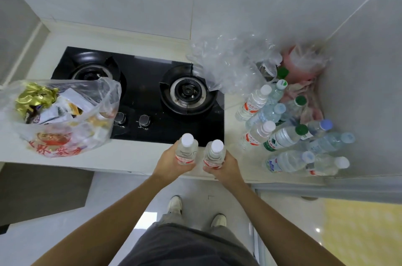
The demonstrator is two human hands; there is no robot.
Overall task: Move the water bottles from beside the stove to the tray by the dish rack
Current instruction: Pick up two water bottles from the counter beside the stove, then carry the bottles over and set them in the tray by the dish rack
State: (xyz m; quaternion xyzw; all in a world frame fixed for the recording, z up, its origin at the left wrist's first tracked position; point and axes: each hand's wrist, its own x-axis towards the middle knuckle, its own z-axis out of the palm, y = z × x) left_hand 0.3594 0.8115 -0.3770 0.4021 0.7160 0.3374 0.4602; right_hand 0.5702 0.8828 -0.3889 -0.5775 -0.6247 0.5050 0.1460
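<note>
My left hand (168, 162) grips a small clear water bottle (186, 150) with a white cap and red label, held upright over the counter's front edge. My right hand (226, 167) grips a second bottle (214, 154) of the same kind beside it. Both sit just in front of the black gas stove (141, 96). To the right of the stove stands a cluster of several water bottles (289, 126) with white, green and blue caps, some upright, some lying down. Neither the tray nor the dish rack is in view.
A plastic bag full of packets (58, 113) sits on the counter at the stove's left. Crumpled clear plastic (230, 63) and a pink cloth (302, 91) lie behind the bottles, against the right wall (359, 69). The floor and my shoes are below.
</note>
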